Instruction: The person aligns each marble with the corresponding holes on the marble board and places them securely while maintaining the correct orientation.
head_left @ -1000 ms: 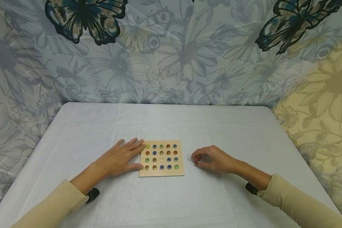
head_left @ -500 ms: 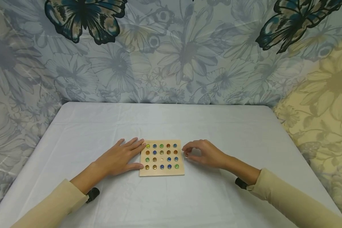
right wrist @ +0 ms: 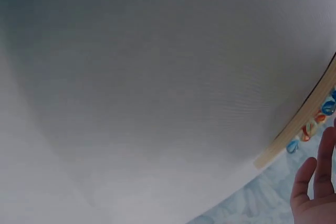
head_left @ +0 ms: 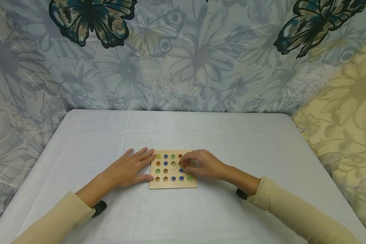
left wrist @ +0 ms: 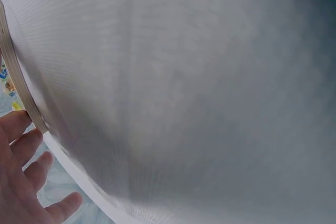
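Observation:
A square light-wood board (head_left: pixel 177 185) lies on the table, with rows of coloured glass marbles (head_left: pixel 165 171) set in its hollows. One hollow (head_left: pixel 173 171) near the middle holds no marble. My left hand (head_left: pixel 126 171) lies flat with spread fingers, its thumb and fingertips at the board's left edge; the left wrist view shows fingertips (left wrist: pixel 26 140) beside the board's side. Over the board's right part, my right hand (head_left: pixel 208 165) pinches a small brownish marble (head_left: pixel 184 167) between thumb and fingertips. That hand hides several marbles on the right side.
A white cloth (head_left: pixel 109 217) covers the table under the board. Behind it hangs a floral fabric (head_left: pixel 183 74) with butterflies. Each wrist carries a black camera, such as the left wrist camera (head_left: pixel 99 209).
My right hand has moved left from the cloth beside the board to above its right part, carrying the pinched marble. The left hand and the board have stayed still.

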A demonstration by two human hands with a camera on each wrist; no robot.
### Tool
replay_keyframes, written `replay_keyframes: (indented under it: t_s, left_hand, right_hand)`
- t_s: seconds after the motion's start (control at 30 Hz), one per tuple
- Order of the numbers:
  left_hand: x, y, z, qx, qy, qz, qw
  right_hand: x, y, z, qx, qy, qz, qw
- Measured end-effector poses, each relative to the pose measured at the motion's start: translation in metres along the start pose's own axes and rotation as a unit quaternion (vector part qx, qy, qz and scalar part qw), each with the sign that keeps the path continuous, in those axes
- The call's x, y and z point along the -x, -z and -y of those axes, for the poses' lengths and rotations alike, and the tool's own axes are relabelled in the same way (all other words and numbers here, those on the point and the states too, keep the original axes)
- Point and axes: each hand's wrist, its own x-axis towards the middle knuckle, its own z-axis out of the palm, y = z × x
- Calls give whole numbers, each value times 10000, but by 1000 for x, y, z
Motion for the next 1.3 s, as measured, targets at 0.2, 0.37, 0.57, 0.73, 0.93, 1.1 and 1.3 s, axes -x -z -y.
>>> replay_keyframes:
  t_s: [0.2, 0.37, 0.57, 0.73, 0.93, 1.1, 1.3]
  left_hand:
    - [0, 0, -1, -11, 9, 18, 10000]
    - [0, 2, -3, 25, 1, -1, 10000]
    - [1, 2, -3, 5, 1, -21, 10000]
    - [-1, 2, -4, 10, -32, -5, 10000]
    - [-1, 1, -4, -51, -51, -10, 10000]
    - [-1, 1, -4, -53, -76, -39, 9999]
    - [-1, 1, -4, -24, -60, -30, 10000]
  right_hand:
    - [-9, -5, 6, 213, -34, 136, 9997]
    - [-15, -9, 9, 176, -4, 165, 9997]
    - [-21, -12, 11, 293, -70, 283, 9991]
    - [-24, -14, 11, 443, -176, 403, 9980]
    - [-26, -15, 12, 494, -185, 506, 9973]
    - [-26, -16, 12, 583, -182, 466, 9970]
    - [-24, -11, 13, 491, -79, 324, 9982]
